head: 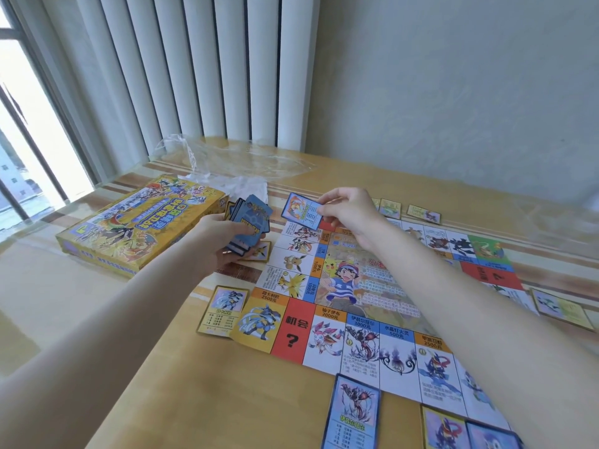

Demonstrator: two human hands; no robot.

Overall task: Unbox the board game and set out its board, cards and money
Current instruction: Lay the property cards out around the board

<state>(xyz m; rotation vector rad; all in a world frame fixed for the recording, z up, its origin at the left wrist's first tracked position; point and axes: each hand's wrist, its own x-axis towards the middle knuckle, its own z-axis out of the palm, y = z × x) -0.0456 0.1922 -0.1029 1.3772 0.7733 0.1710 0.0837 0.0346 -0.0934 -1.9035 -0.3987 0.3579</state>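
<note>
"Is the game set up yet?"

"Partly. The board [372,306] lies flat on the table [162,367]. The box [129,228] sits by the table's left edge. Some cards lie around the board, like the yellow card [223,311] at the board's near left corner and the blue card [353,413] by its near edge."

"What are the hands doing?"

"The left hand [220,241] grips a stack of cards [249,225]. The right hand [350,212] pinches one card [303,210] above the board's far left corner."

"What's left?"

"I think more cards must go down. I can't see any money."
</note>
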